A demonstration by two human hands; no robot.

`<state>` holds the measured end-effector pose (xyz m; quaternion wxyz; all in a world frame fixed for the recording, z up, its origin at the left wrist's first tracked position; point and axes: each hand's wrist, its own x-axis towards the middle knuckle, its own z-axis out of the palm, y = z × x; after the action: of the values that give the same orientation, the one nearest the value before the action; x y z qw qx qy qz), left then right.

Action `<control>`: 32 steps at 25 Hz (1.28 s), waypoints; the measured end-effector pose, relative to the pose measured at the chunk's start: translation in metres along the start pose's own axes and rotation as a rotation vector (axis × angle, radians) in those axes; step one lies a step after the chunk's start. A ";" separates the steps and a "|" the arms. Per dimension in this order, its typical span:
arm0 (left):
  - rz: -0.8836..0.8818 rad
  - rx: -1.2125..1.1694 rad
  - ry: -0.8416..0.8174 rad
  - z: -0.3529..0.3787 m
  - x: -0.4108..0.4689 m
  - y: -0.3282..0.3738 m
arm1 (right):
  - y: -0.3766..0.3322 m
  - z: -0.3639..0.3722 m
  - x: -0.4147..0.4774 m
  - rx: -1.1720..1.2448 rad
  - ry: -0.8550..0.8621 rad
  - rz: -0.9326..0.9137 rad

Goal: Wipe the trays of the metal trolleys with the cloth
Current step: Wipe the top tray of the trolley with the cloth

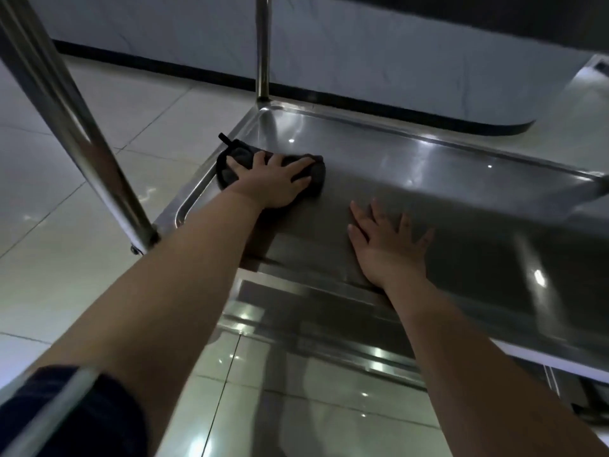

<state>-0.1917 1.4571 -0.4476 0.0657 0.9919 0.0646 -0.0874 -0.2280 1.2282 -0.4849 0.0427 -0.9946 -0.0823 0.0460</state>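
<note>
The left hand (273, 181) lies flat with fingers spread on the dark cloth (317, 174), pressing it onto the steel tray (445, 179) close to the tray's left rim; it grasps nothing, only bears down. The right hand (389, 242) is likewise released, palm down and fingers splayed on bare metal near the front edge, apart from the cloth, seemingly steadying the trolley (99, 153). To wipe well, spread the palm's weight evenly over the cloth, run it snug along the raised rim and into the rounded far corner by the upright post (263, 44), then sweep rightward in overlapping passes. The bracing hand should lift off before the cloth reaches it, or its patch is likely to stay unwiped and smudged.
</note>
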 end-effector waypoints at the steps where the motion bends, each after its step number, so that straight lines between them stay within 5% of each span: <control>1: 0.028 0.023 0.005 0.010 -0.026 -0.006 | 0.000 -0.001 -0.001 0.003 -0.017 0.007; 7: 0.041 0.054 0.077 0.041 -0.141 -0.034 | 0.005 -0.015 -0.008 0.119 -0.036 -0.070; 9: 0.030 0.043 0.038 0.034 -0.140 -0.030 | 0.052 -0.027 -0.021 0.212 -0.003 -0.108; 12: -0.027 0.036 0.067 0.036 -0.144 -0.025 | 0.149 -0.032 -0.055 0.060 -0.043 0.073; 16: 0.050 0.079 0.117 0.056 -0.149 0.090 | 0.163 -0.024 -0.066 -0.060 -0.073 0.158; 20: 0.267 0.044 -0.016 0.072 -0.158 0.206 | 0.166 -0.026 -0.065 -0.011 -0.054 0.133; 24: 0.036 0.052 0.159 0.060 -0.147 0.091 | 0.165 -0.026 -0.066 0.016 -0.069 0.135; 28: -0.315 -0.029 0.104 0.041 -0.147 0.004 | 0.155 -0.023 -0.069 0.034 -0.077 0.145; 32: -0.031 0.080 0.169 0.067 -0.155 0.151 | 0.158 -0.030 -0.065 0.250 -0.088 0.195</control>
<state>-0.3328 1.2807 -0.4664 0.0187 0.9964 0.0818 -0.0071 -0.2632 1.0601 -0.4645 0.1580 -0.9818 0.0189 0.1034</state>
